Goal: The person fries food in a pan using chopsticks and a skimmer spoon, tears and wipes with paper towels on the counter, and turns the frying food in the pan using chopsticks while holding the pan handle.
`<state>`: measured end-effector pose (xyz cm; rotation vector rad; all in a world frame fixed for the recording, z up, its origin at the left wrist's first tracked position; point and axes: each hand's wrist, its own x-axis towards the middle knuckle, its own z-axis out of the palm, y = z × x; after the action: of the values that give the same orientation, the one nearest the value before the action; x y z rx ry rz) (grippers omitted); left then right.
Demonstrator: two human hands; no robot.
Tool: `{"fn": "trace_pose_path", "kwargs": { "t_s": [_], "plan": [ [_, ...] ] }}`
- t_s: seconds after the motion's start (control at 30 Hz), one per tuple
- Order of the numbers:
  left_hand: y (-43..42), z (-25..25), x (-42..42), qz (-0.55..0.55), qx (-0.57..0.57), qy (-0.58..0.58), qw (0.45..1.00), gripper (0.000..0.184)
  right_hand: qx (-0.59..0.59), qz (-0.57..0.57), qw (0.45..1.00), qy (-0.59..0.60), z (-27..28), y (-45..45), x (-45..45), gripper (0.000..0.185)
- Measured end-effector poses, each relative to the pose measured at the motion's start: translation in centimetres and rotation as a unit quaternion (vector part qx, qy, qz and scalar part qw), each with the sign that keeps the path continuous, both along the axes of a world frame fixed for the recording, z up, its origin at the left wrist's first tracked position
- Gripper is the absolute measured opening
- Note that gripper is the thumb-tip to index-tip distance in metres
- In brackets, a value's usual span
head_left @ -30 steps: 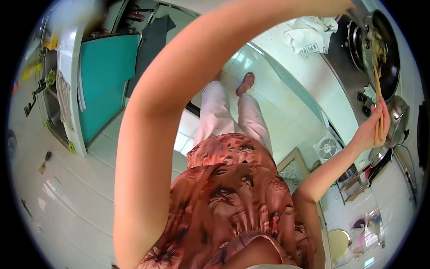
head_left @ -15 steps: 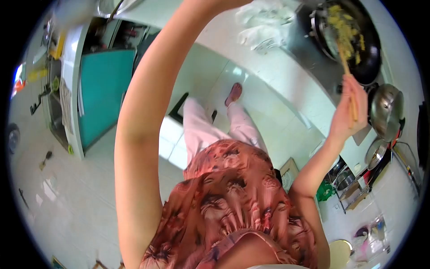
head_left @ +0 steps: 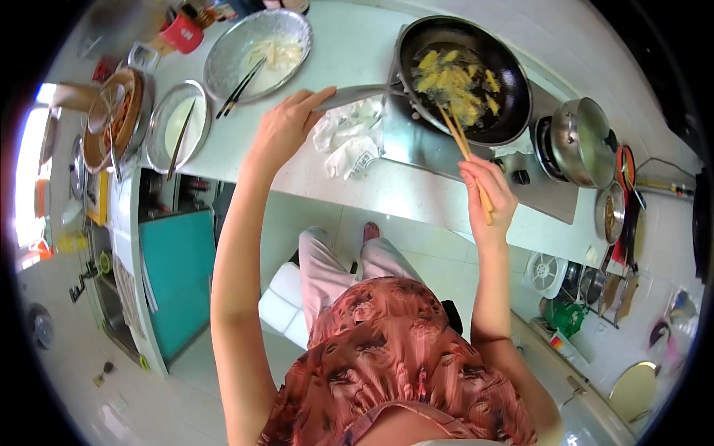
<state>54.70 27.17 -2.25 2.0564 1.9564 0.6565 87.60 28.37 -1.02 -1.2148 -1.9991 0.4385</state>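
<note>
A black wok [head_left: 513, 82] with yellow battered strips [head_left: 454, 82] frying in oil stands on the stove at the upper right. My left hand [head_left: 286, 126] is closed on the end of its grey handle [head_left: 357, 94], to the left of the pan. With my right hand [head_left: 491, 197] I grip a pair of wooden cooking chopsticks [head_left: 462, 141], fingers wrapped round their upper part. The chopstick tips reach into the wok, at the near edge of the strips. Whether they pinch a strip I cannot tell.
White crumpled cloths or bags [head_left: 349, 141] lie beside the stove. Left along the counter are a metal basin [head_left: 297, 26] with batter and dark chopsticks, and a smaller bowl [head_left: 155, 123] of white liquid. A steel pot [head_left: 584, 160] stands right of the wok.
The view has swung, so the wok and counter sit further left and more fully in frame. My left hand, formerly cut off at the top edge, now shows on the wok handle.
</note>
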Motion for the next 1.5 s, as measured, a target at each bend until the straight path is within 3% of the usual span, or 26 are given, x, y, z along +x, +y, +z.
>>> {"fn": "trace_pose_path", "kwargs": {
  "t_s": [0.2,0.6,0.9,1.03,1.37,1.5],
  "plan": [
    [0.4,0.8,0.2,-0.004,-0.043,0.002,0.999,0.04,-0.027,-0.031,0.998,0.047,0.8,0.4,-0.3,0.01],
    [1.0,-0.2,-0.6,-0.067,0.01,0.011,0.998,0.043,-0.025,-0.127,0.985,0.111,0.6,-0.6,-2.9,0.01],
    [3.8,1.0,0.6,-0.119,-0.077,0.101,0.985,0.055,-0.048,-0.186,0.96,0.201,0.9,-1.5,-1.7,0.01],
    [3.8,1.2,-0.3,-0.156,-0.072,0.063,0.983,0.054,-0.058,-0.216,0.944,0.242,0.4,-1.3,-3.3,0.011],
    [3.5,-0.1,-0.8,-0.167,-0.014,0.097,0.981,0.053,0.109,-0.228,0.949,0.188,-4.7,-2.4,-8.2,0.009],
    [4.6,-1.7,-2.1,-0.211,0.086,0.104,0.968,0.05,0.105,-0.272,0.922,0.255,-5.5,-3.5,-8.4,0.008]
  ]
}}
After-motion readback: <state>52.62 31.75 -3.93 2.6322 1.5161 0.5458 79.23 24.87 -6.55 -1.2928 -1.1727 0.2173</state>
